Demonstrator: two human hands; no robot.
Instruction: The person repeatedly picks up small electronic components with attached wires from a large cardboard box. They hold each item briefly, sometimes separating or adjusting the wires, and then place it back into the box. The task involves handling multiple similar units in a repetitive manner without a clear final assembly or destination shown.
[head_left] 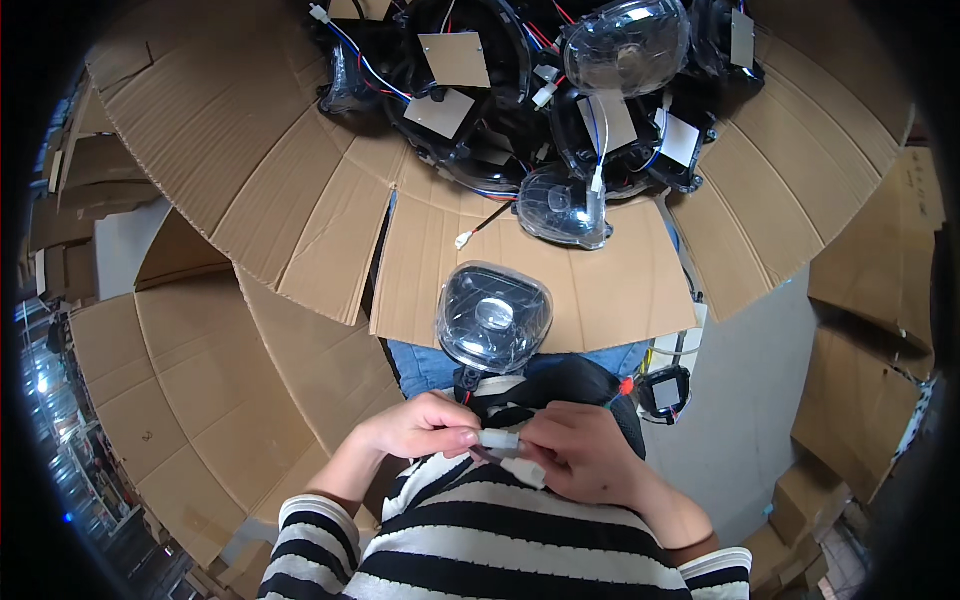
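Note:
My left hand (420, 427) pinches the left end of a white plastic wire connector (498, 440) in front of my striped shirt. From the other side, the closed fingers of my right hand (588, 458) grip its right end. A second white connector (526, 473) hangs just below, beside my right fingers. Beyond my hands, a headlight with a clear lens (493, 312) rests lens up on the near edge of a cardboard flap (600, 300). Its short lead runs down toward my left hand, whose fingers hide part of the wires.
An open cardboard box holds a pile of black-backed lamps (470, 120) with coloured wires and plugs. One clear-lensed lamp (562, 208) lies on the flap's far end. On my right is a black lamp housing (663, 393). More cardboard (180, 400) stands at both sides.

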